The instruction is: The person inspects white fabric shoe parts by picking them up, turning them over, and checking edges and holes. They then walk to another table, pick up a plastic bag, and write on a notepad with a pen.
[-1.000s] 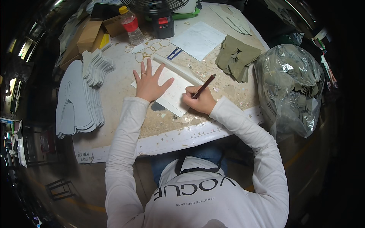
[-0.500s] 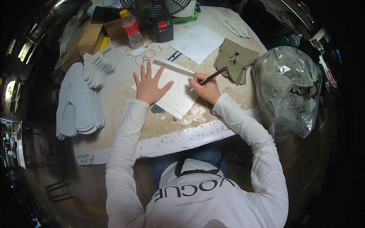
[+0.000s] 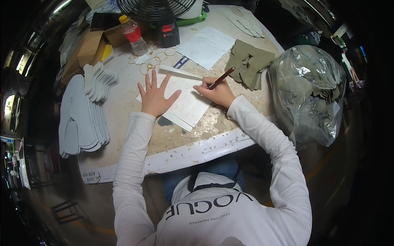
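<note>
White paper sheets, stacked like a pad, lie on the worn table in front of me. My left hand rests on their left side, fingers spread. In my right hand is a dark red pen, its upper end leaning to the far right. The pen's tip is hidden behind my fingers, at the right part of the sheets. The far edge of the top sheet stands up as a narrow white strip. A dark grey flat piece lies by the near left edge of the sheets.
Stacked grey cut pieces stand at the left; olive cut pieces and a filled clear plastic bag are at the right. Beyond the sheets are rubber bands, a bottle, a fan, another paper and a cardboard box.
The whole view has shifted slightly. My left hand stays spread on the sheets, and my right hand still holds the pen, with its tip now hidden.
</note>
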Demonstrator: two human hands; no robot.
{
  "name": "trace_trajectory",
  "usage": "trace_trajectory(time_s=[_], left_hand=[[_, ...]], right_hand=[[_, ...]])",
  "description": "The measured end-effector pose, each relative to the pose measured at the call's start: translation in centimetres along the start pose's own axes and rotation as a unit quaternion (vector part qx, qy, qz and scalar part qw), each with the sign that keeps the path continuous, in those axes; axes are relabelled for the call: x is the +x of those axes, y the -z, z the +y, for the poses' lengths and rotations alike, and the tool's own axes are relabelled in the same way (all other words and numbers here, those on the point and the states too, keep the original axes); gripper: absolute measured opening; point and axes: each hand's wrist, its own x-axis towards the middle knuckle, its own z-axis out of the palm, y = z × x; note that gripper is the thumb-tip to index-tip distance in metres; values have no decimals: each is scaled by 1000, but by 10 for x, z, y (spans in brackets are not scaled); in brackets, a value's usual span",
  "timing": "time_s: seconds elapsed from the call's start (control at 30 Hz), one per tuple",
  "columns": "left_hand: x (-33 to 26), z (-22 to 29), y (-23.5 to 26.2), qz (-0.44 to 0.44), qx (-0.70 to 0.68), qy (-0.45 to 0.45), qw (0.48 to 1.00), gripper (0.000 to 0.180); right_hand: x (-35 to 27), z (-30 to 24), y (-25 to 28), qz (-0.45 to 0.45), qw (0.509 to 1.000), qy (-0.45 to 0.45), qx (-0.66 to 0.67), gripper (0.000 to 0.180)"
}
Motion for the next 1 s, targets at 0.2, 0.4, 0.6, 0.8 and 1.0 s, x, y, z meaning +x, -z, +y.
trace_trajectory(time_s=[0.2,0.4,0.6,0.8,1.0], left_hand=[[0,0,1,-3,-2,-3,1000,71],[0,0,0,6,-5,-5,1000,71],[1,0,-1,1,-1,-5,1000,71],[1,-1,-2,-4,-1,-2,1000,72],[1,-1,-1,-9,3,-3,1000,73]], right_hand=[[0,2,0,12,1000,1,13,34],[1,4,1,18,1000,10,0,31],[0,7,0,38,999,25,4,30],[0,7,0,46,999,12,3,31],[1,6,1,57,998,16,-4,31]])
